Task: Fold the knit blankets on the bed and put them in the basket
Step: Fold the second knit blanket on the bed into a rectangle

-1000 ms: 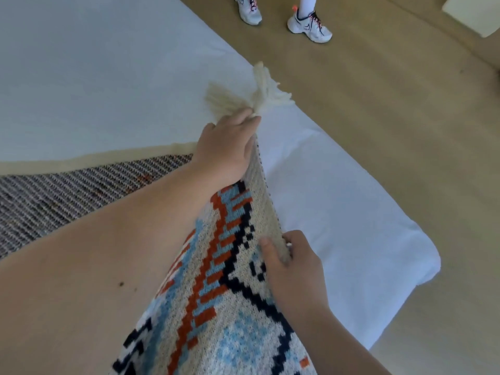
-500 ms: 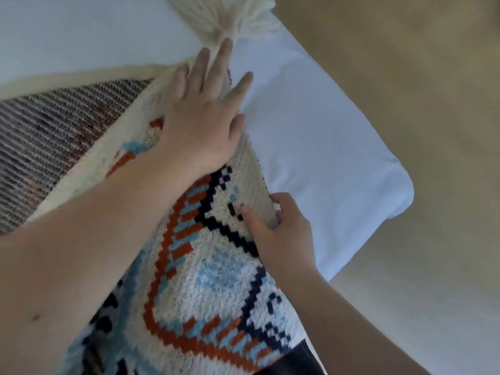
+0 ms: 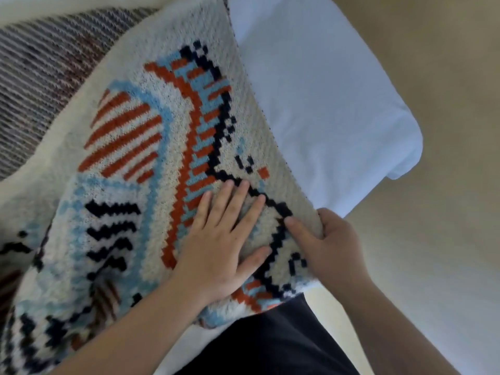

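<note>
A cream knit blanket (image 3: 151, 147) with orange, light blue and black pattern lies folded over on the white bed (image 3: 324, 98). Its striped grey-brown underside (image 3: 46, 66) shows at the upper left. My left hand (image 3: 224, 244) lies flat, fingers spread, on the patterned top near the blanket's right edge. My right hand (image 3: 327, 247) grips that right edge, thumb on top and fingers curled under it. No basket is in view.
The bed's white corner (image 3: 400, 147) ends at the right, with tan floor (image 3: 446, 77) beyond it. My dark trousers (image 3: 276, 339) press against the bed's near edge at the bottom.
My left hand let go of the tasselled corner, laid it down flat, then slid back along the blanket toward my right hand. The view tilted down and the tassel left the frame.
</note>
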Motion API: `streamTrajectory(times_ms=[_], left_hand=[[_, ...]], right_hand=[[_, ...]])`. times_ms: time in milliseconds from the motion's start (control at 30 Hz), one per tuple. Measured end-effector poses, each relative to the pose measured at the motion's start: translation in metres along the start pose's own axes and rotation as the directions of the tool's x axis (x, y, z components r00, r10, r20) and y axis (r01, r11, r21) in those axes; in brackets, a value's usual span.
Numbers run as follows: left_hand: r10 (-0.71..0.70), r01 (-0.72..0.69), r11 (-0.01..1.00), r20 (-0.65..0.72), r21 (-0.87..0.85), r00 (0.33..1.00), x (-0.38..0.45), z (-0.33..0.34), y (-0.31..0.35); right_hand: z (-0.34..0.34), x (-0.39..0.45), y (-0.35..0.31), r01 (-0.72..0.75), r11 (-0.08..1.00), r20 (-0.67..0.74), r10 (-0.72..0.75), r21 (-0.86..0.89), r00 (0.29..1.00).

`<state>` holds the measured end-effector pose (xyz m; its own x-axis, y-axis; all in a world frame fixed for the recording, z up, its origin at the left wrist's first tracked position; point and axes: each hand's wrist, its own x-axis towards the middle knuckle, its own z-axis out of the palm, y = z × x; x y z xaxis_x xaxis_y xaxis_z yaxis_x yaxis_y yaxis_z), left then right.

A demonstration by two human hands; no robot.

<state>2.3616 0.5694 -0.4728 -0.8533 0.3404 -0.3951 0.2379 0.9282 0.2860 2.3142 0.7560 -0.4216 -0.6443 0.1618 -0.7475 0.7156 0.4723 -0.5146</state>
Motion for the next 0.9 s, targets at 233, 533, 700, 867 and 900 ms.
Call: streamTrajectory(times_ms=[233,533,700,867,900], left_hand=[[-0.067,0.066,0.998,-0.026,-0.015,0.997,0.019,0.009,0.022],[-0.075,0.073,0.997,-0.064,-0.022,0.995,0.016,0.016,0.017],[-0.115,0.114,0.993,-0.063,-0.023,0.991,0.017,0.014,0.025],[-0.134,0.133,0.991,-0.049,-0.021,0.990,0.017,0.013,0.032],[-0.131,0.130,0.991,-0.050,-0.026,0.990,0.017,0.014,0.032]], right_hand=[[-0.009,-0.002,0.019,0.033,0.999,0.139,-0.036,0.024,0.990],[-0.021,-0.012,0.059,-0.123,0.973,0.404,0.034,0.197,0.914],[-0.030,-0.015,0.066,-0.096,0.979,0.265,0.046,0.179,0.963],[-0.037,-0.013,0.068,-0.011,0.995,0.148,0.026,-0.100,0.989],[-0.037,-0.011,0.068,-0.002,0.986,0.133,0.025,-0.167,0.991]])
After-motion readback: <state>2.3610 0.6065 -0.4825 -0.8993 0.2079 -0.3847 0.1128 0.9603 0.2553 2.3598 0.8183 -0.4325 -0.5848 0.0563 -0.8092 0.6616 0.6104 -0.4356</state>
